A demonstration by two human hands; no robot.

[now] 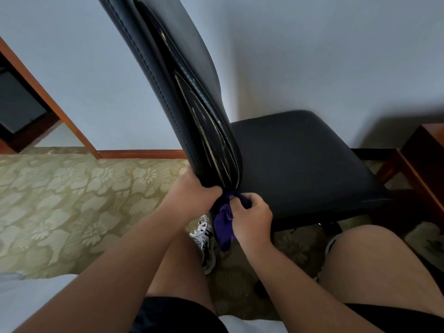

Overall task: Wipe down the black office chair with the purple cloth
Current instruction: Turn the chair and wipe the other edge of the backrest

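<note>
- I see the black office chair [300,162] standing on the patterned carpet [60,200] against a pale wall [312,56], its backrest [173,92] leaning up and away toward the top of the view and its seat [307,164] spreading to the right.
- My two bare forearms reach forward from the bottom edge and meet at the foot of the backrest, just where it joins the rear edge of the seat.
- My left hand [192,195] is closed around the lower edge of the backrest, thumb on the near side and fingers wrapped out of sight behind it.
- My right hand [252,219] is curled shut on the purple cloth [224,222], knuckles facing me, just beside the left hand.
- The cloth is bunched: its top is pressed into the gap at the base of the backrest, and the rest hangs below the seat's rear corner, above a patterned sneaker [206,241].
</note>
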